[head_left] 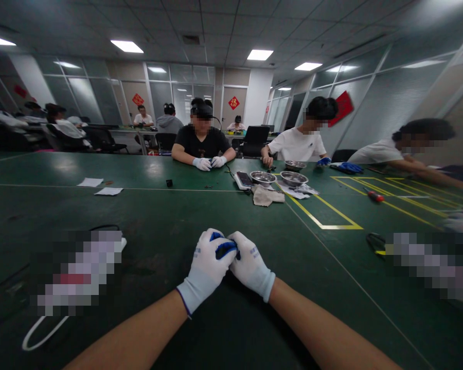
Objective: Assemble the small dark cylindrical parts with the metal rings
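I see my left hand (207,267) and right hand (250,264) pressed together low on the green surface (170,221), both in white gloves with blue fingertips. The fingers of both are curled shut against each other around a small dark-blue bit (224,248) at the point where they meet; whether that is a separate part or only glove coating, I cannot tell. Nothing finished lies near my hands, so I judge the work is in an early or middle stage. To the far right sit three metal bowls (263,178), a cloth (266,196) and a red-handled screwdriver (375,196). White papers (90,182) lie far left. Other gloved people work across the surface.
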### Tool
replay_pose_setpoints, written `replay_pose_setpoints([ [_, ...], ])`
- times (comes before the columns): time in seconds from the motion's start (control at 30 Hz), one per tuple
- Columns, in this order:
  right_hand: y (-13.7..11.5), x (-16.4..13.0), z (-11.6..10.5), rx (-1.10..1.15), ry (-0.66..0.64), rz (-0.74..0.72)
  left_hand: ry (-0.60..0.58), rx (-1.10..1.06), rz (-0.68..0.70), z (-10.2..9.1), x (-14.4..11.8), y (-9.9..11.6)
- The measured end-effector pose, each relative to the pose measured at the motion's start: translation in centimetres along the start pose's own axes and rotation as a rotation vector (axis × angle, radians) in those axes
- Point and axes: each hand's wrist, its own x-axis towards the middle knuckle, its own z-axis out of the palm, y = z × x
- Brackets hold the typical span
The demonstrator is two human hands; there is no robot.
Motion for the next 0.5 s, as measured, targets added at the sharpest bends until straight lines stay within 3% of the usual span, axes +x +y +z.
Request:
replay_pose_setpoints([
  [0.5, 0.03, -0.01, -0.02, -0.023, -0.013, 0.018, -0.040, 0.015, 0.015, -0.22, 0.26, -0.07],
])
